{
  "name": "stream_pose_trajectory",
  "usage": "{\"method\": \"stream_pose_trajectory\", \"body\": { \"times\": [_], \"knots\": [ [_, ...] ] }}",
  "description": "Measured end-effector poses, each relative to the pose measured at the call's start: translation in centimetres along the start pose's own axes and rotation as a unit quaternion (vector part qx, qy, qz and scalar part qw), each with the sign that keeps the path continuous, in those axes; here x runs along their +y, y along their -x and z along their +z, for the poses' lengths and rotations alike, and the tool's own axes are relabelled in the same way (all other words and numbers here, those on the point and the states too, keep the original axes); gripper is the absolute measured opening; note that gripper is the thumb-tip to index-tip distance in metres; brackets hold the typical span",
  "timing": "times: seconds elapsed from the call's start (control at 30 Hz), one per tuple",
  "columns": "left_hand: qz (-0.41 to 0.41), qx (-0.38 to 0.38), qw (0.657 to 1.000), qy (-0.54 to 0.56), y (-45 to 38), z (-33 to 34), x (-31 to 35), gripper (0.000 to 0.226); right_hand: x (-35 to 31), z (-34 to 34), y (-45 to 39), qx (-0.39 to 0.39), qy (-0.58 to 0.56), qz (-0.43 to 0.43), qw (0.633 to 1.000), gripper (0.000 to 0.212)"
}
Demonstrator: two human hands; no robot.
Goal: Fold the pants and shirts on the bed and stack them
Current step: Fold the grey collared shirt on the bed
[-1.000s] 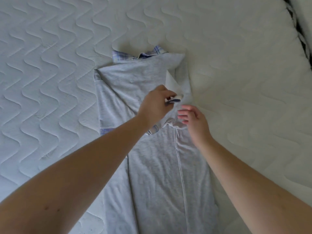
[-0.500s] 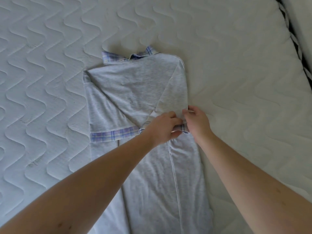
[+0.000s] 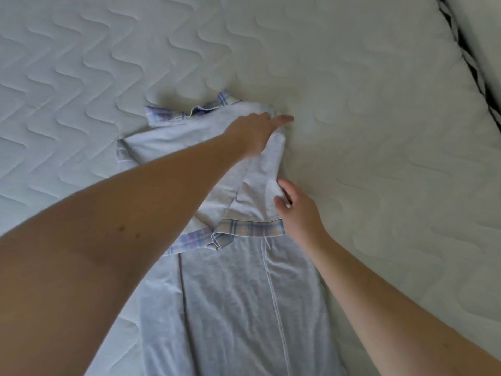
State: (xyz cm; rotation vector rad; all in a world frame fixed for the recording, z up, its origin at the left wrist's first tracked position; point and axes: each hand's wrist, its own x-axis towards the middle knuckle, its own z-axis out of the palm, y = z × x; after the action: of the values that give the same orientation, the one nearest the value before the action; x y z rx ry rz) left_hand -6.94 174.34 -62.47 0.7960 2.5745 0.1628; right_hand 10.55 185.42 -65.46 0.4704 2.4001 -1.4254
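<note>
Grey shirt point(image 3: 238, 289) lies on the bed point(image 3: 379, 131), long axis running from me to the collar. My left hand point(image 3: 254, 131) presses flat-fingered on its far right shoulder; my right hand point(image 3: 295, 213), nearer me, pinches the folded sleeve's right edge.

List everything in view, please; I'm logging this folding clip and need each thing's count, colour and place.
shirt: one, pale grey, lying lengthwise in the middle of the mattress, both sleeves folded in.
collar: one, blue and cream plaid, at the shirt's far end.
cuffs: two, same plaid, meeting across the shirt's middle.
mattress: one, white, wave-quilted, under everything.
dark strip: one, black, along the mattress's top right edge.
left hand: one, flat on the shirt's far right shoulder, fingers straight.
right hand: one, at the right sleeve's edge, fingers pinching the cloth.
</note>
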Motion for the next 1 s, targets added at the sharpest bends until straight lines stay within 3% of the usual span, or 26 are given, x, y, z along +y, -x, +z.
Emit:
{"method": "stream_pose_trajectory", "body": {
  "times": [0.07,0.13,0.27,0.47,0.67,0.8,1.0],
  "knots": [
    [0.024,-0.039,0.996,-0.078,-2.5,-1.2,-0.2,0.069,-0.2,-0.1,-0.1,-0.007,-0.009,-0.003,1.000,0.040],
    [0.037,-0.079,0.989,-0.119,-4.5,-2.4,-0.7,0.047,-0.4,-0.1,-0.1,-0.006,-0.023,-0.011,1.000,0.040],
    [0.045,-0.066,0.994,-0.071,-6.4,-4.3,-2.3,0.026,-0.5,-0.1,0.1,0.008,-0.047,0.000,0.999,0.036],
    [0.023,-0.111,0.993,-0.041,-7.6,-5.9,-4.4,0.021,0.4,0.6,0.9,0.021,-0.027,0.043,0.998,0.007],
    [0.042,-0.121,0.991,-0.039,-8.5,-5.8,-5.0,0.016,0.0,0.7,1.8,-0.009,-0.070,0.130,0.989,0.025],
    [0.038,-0.139,0.989,-0.023,-9.0,-5.7,-4.9,0.012,0.0,0.3,2.2,-0.053,-0.151,0.218,0.963,0.024],
    [0.024,-0.134,0.991,-0.004,-9.0,-5.5,-4.9,0.012,-0.2,0.9,3.3,-0.036,-0.150,0.220,0.963,0.031]
  ]
}}
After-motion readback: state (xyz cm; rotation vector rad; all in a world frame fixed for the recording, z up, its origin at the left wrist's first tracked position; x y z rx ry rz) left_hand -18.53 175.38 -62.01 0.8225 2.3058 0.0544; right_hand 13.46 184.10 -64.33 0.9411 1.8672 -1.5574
